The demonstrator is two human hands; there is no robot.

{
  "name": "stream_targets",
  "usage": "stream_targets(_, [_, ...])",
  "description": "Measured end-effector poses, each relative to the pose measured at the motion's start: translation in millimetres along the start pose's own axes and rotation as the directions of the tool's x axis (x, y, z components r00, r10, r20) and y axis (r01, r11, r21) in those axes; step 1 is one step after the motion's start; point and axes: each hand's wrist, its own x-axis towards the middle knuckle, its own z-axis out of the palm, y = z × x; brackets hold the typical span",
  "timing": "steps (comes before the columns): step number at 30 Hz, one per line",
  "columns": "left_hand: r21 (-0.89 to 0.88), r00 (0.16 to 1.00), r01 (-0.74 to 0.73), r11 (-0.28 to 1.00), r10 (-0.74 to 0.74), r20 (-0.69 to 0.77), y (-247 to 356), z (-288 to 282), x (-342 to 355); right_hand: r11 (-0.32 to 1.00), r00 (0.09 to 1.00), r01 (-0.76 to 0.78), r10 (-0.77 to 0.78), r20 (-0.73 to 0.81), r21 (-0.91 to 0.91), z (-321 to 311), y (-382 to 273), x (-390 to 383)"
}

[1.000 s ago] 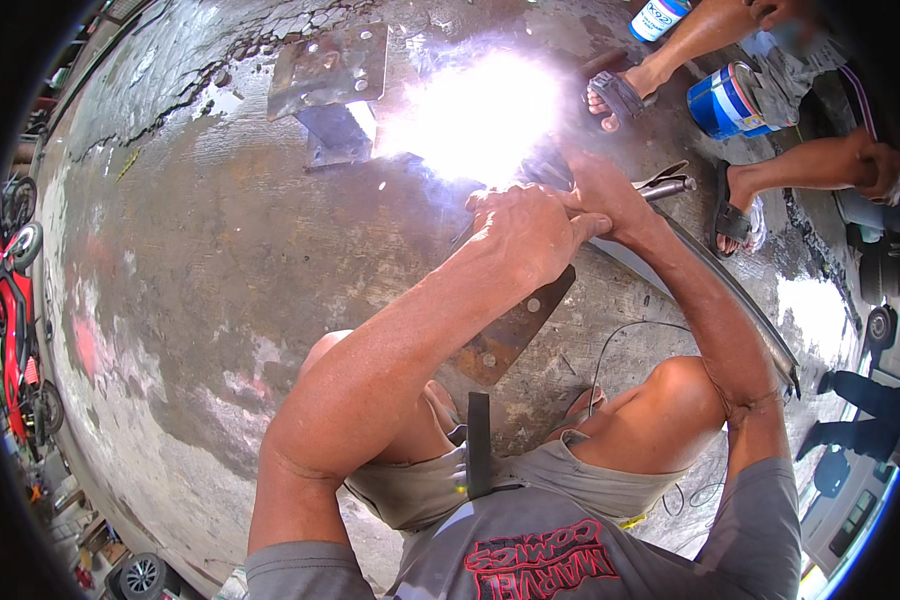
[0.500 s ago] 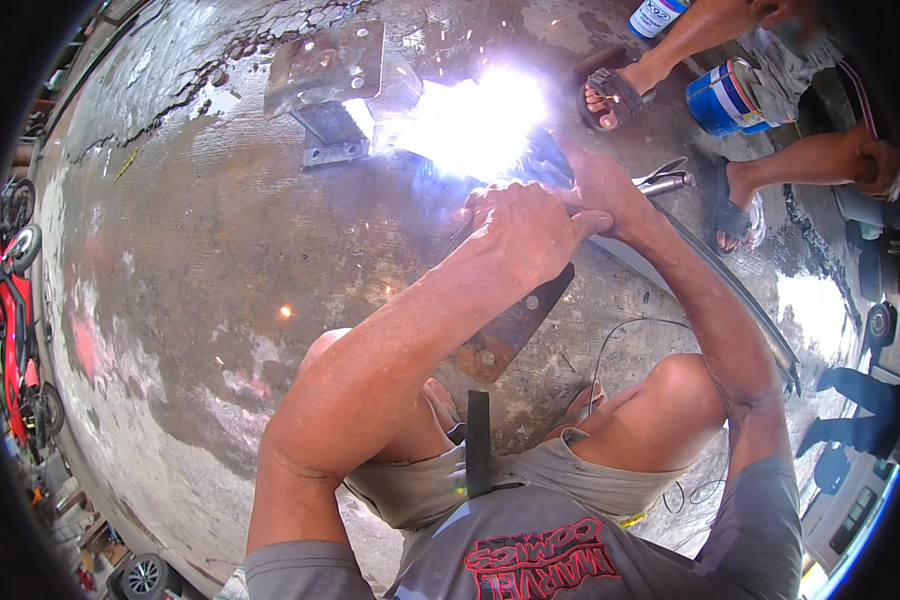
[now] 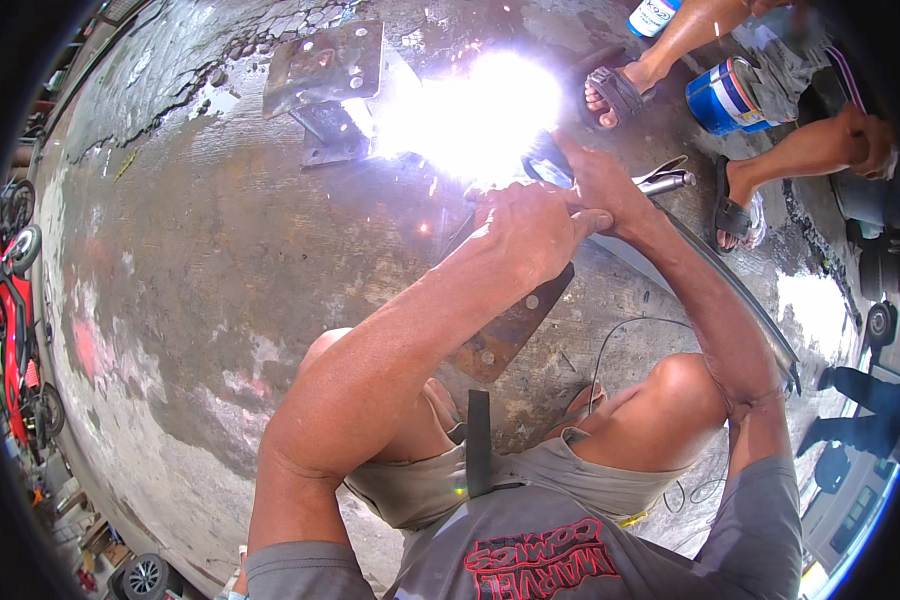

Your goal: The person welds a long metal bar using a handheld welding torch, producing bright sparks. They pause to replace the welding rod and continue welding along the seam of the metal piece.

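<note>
A white-hot welding arc (image 3: 490, 115) glares beyond my hands and hides the joint under it. To its left stands a steel bracket (image 3: 325, 68) with a bolted or punched plate on top. Another holed plate (image 3: 510, 335) shows below my forearm, near my knees. My right hand (image 3: 605, 185) is closed round a dark welding holder (image 3: 547, 160) beside the glare, its grip partly hidden. Against it rests my left hand (image 3: 530, 225), its fingers curled and its thumb reaching to the right wrist. What those fingers grip is hidden by the hand and the glare.
A silver clamp-like tool (image 3: 667, 181) lies right of my hands, above a long metal strip (image 3: 735, 290). Another person's sandalled feet (image 3: 615, 95) stand close by, near a blue paint can (image 3: 725, 98). A thin cable (image 3: 620, 325) curls by my knee. A red motorcycle (image 3: 12, 320) stands far left.
The glare has spread slightly right, and the sparks fly in different spots. Both my hands have stayed nearly in place. A sliver of something skin-toned has appeared at the lower left.
</note>
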Motion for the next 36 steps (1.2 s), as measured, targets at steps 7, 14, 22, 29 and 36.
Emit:
stream_targets(7, [0.107, 0.988, 0.093, 0.99, -0.105, 0.114, 9, -10, 3, 1.0, 0.999, -0.021, 0.021, 0.027, -0.017, -2, 2, 0])
stream_targets(14, [0.037, 0.977, 0.109, 0.993, -0.114, 0.182, 8, -9, 5, 1.0, 1.0, 0.011, -0.011, 0.008, 0.01, 2, 8, 1])
stream_targets(22, [-0.092, 0.995, 0.035, 0.995, -0.026, 0.096, 2, 2, 4, 0.999, 1.0, 0.03, -0.03, -0.008, 0.031, 5, 17, 0])
stream_targets(29, [-0.165, 0.995, 0.006, 0.986, 0.01, 0.097, -7, 20, 9, 0.978, 0.979, 0.197, -0.192, -0.075, 0.074, 14, 40, -1])
stream_targets(36, [0.262, 0.991, 0.067, 0.963, -0.094, 0.092, 19, 7, 6, 0.998, 0.995, -0.039, 0.043, -0.087, 0.052, -10, 11, -12])
